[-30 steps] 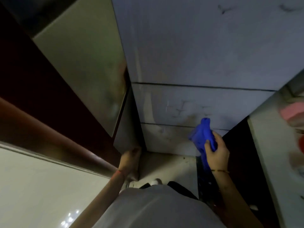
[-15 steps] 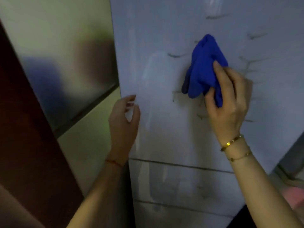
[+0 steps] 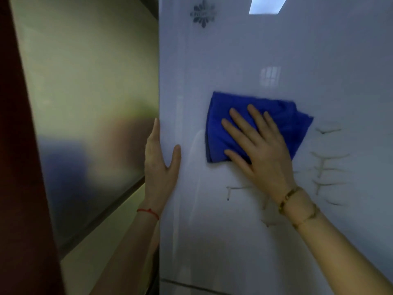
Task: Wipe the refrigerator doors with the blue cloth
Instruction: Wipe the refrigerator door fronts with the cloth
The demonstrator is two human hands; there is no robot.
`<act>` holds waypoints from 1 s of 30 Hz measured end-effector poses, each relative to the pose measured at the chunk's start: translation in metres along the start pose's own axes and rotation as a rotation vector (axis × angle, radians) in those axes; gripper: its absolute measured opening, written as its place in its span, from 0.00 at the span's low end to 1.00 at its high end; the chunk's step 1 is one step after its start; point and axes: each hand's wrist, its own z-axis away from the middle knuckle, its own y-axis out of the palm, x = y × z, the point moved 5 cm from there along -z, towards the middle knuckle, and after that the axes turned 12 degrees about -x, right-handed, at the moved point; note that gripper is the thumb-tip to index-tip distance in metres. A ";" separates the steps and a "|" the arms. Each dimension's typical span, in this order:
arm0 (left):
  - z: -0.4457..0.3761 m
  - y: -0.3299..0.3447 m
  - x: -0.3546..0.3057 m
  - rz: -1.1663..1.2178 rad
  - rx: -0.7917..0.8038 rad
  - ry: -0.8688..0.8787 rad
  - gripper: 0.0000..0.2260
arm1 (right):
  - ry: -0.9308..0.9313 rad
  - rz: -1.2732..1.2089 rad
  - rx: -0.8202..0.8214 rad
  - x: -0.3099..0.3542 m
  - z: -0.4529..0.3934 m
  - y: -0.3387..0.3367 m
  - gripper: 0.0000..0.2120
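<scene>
The pale glossy refrigerator door (image 3: 265, 50) fills the right two thirds of the head view, with a small flower logo near its top and faint grey marks on its surface. The blue cloth (image 3: 282, 118) lies folded flat against the door at mid height. My right hand (image 3: 259, 145) presses on the cloth with straight, spread fingers. My left hand (image 3: 160, 165) rests flat along the door's left edge, thumb on the front face, fingers straight.
To the left of the fridge stands a shiny metallic panel (image 3: 89, 103), with a dark red-brown surface (image 3: 19, 167) at the far left. A seam between doors runs low on the fridge front (image 3: 191, 284).
The cloth went from bunched in my right hand low by the floor to spread flat on the upper door. My left hand rose from the door's bottom corner onto its left edge.
</scene>
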 end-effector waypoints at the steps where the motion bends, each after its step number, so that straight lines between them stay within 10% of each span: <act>1: 0.000 0.002 0.001 0.005 0.001 0.013 0.31 | -0.039 0.011 0.029 0.007 0.016 0.002 0.24; 10: -0.001 0.009 0.007 0.062 -0.037 0.072 0.31 | 0.136 0.092 -0.052 -0.017 -0.043 0.002 0.24; 17: -0.002 0.010 0.010 0.072 -0.035 0.099 0.31 | -0.142 0.040 0.130 0.023 0.065 0.009 0.25; 23: 0.001 0.010 0.014 0.074 -0.051 0.066 0.31 | 0.204 0.069 -0.093 -0.017 -0.022 0.001 0.23; 30: 0.003 0.009 0.015 0.076 -0.036 0.090 0.31 | -0.206 0.024 0.227 0.057 0.137 0.022 0.21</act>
